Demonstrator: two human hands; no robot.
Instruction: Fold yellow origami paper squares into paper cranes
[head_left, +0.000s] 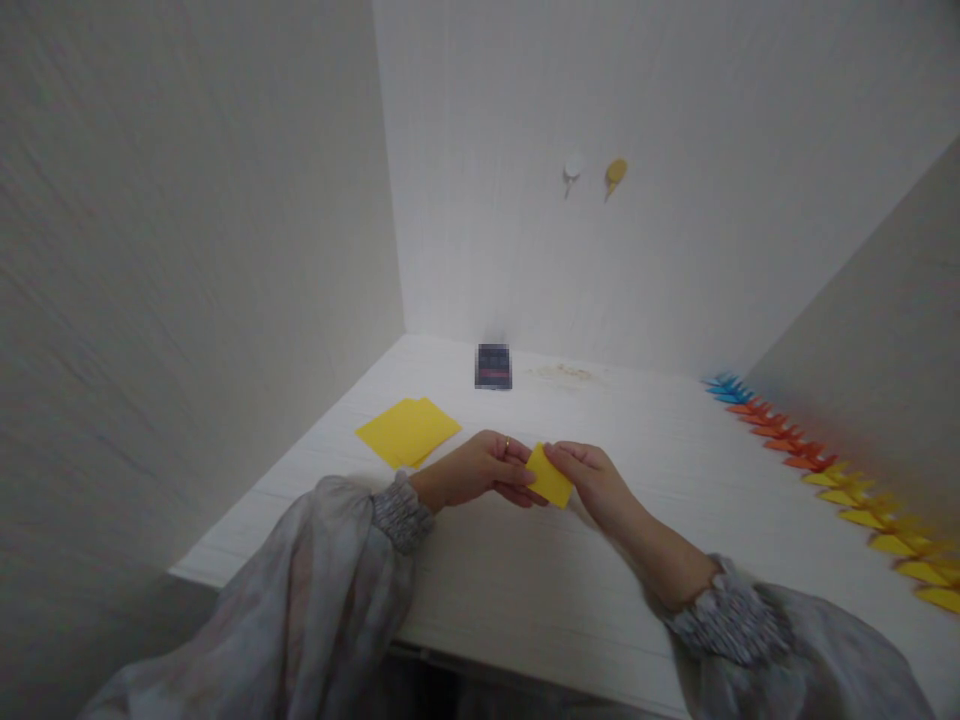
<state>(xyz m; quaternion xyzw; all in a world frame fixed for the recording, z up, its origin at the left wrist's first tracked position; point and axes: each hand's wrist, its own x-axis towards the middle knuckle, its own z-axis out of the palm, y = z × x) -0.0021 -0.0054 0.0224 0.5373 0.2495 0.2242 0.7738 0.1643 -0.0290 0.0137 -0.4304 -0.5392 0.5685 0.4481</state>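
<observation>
A small folded piece of yellow paper [549, 478] is held up between both hands over the white table. My left hand [491, 470], with a ring on one finger, pinches its left side. On the right, my right hand [589, 472] grips its upper right edge with the thumb on top. The fingers behind the paper are partly hidden. Left of my left hand, several flat sheets of yellow paper [405, 430] lie stacked slightly askew.
Folded paper cranes [832, 485] in blue, red-orange and yellow stand in a row along the right wall. A dark blurred square object [493, 368] sits at the table's back. Two hooks, white [572, 172] and yellow [616, 173], are on the back wall. Walls enclose the table [540, 600] on three sides.
</observation>
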